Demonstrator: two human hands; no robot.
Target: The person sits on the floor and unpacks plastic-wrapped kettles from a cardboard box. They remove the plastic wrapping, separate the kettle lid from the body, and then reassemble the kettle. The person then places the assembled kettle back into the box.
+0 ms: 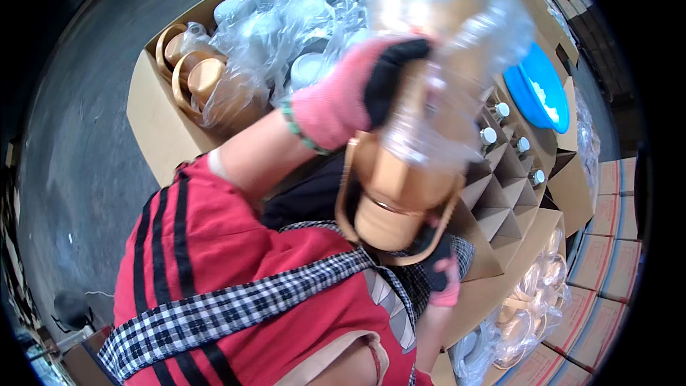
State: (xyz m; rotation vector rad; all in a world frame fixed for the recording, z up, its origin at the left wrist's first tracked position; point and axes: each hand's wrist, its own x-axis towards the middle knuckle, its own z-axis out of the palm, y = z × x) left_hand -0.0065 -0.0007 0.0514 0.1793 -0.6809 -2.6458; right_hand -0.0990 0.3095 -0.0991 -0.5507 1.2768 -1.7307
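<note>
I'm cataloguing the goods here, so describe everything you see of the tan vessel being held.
The tan vessel has a smooth, plastic-looking faceted body, narrower rounded end and looped handle. It is held up, handle end lowest in view, its upper part blurred under clear wrap. The left hand grips that wrapped part; the right hand is by the handle, contact unclear.

Orange jug (pixel 411 177), pink glove (pixel 336 96) (partly black), black-striped red sleeve (pixel 221 218), black-and-white checked strap (pixel 236 299)
</note>
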